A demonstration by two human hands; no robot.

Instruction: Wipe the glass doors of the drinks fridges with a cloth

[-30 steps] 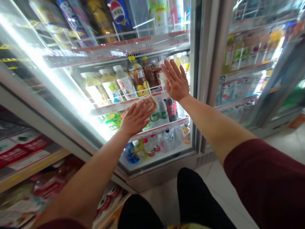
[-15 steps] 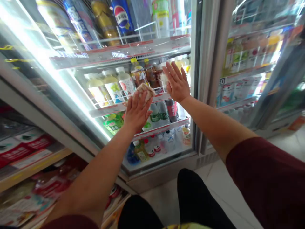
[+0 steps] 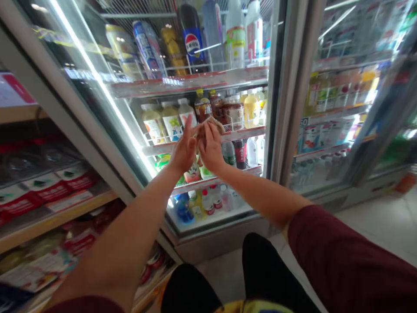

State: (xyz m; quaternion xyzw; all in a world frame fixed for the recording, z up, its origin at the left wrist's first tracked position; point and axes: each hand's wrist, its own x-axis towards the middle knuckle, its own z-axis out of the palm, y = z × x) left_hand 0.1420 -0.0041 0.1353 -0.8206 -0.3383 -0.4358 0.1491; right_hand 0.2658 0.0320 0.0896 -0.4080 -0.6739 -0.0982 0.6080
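A beige cloth (image 3: 217, 125) is bunched against the glass door (image 3: 234, 174) of a drinks fridge, at about the height of the middle shelf. My right hand (image 3: 211, 147) presses on it, fingers together over its lower side. Close beside it on the left, my left hand (image 3: 184, 148) is turned on edge with its fingers stretched and apart. Its thumb side is next to the cloth; whether it touches the cloth is hard to see. Behind the glass, bottles with white caps (image 3: 171, 121) and a yellow-capped tea bottle (image 3: 202, 106) stand near my hands.
A metal door frame (image 3: 291, 95) runs down the right, with a second fridge of drinks (image 3: 325, 98) beyond it. Shelves with red-and-white packs (image 3: 42, 187) stand close on the left. My knees (image 3: 265, 261) are below, over a tiled floor (image 3: 374, 221).
My right hand has moved left and down from the glass onto the cloth. My left hand has come off the cloth's face and turned on edge. The camera view has shifted slightly.
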